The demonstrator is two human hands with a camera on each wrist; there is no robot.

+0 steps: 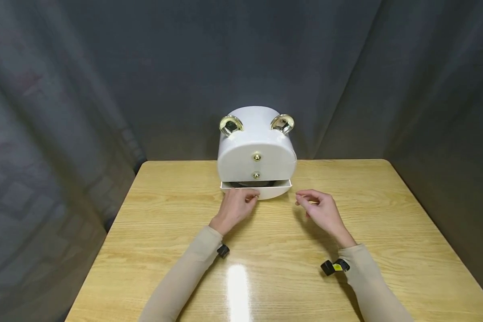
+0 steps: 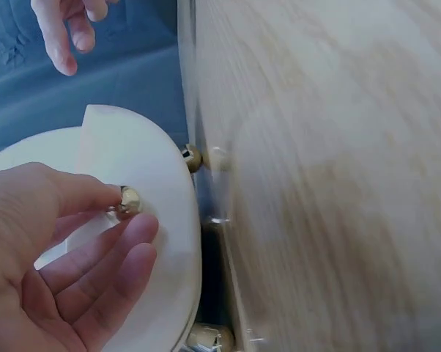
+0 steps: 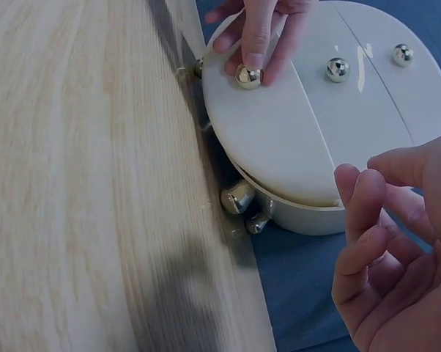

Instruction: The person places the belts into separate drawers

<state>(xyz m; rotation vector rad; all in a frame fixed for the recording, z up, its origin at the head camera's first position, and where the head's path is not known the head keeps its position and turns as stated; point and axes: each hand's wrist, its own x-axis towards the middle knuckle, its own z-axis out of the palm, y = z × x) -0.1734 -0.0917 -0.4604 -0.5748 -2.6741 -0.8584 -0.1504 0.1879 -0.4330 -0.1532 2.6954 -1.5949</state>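
A white rounded drawer box (image 1: 257,134) stands at the back of the table. Its lowest drawer (image 1: 275,192) is pulled partway out, with a dark interior showing behind the front. My left hand (image 1: 234,208) pinches the gold knob (image 2: 128,202) on that drawer's front between thumb and finger. Two more gold knobs (image 3: 338,70) sit on the fronts above, and those fronts lie flush with the box. Off to the right of the drawer is my right hand (image 1: 319,210), its fingers loosely bent and holding nothing.
Two shiny gold cup-shaped pieces (image 1: 231,125) stick out from the box's top. Gold ball feet (image 3: 237,196) hold it above the wooden table (image 1: 177,223). Grey curtains (image 1: 165,80) hang behind and along both sides. Each sleeve has a small black camera (image 1: 223,251) at the wrist.
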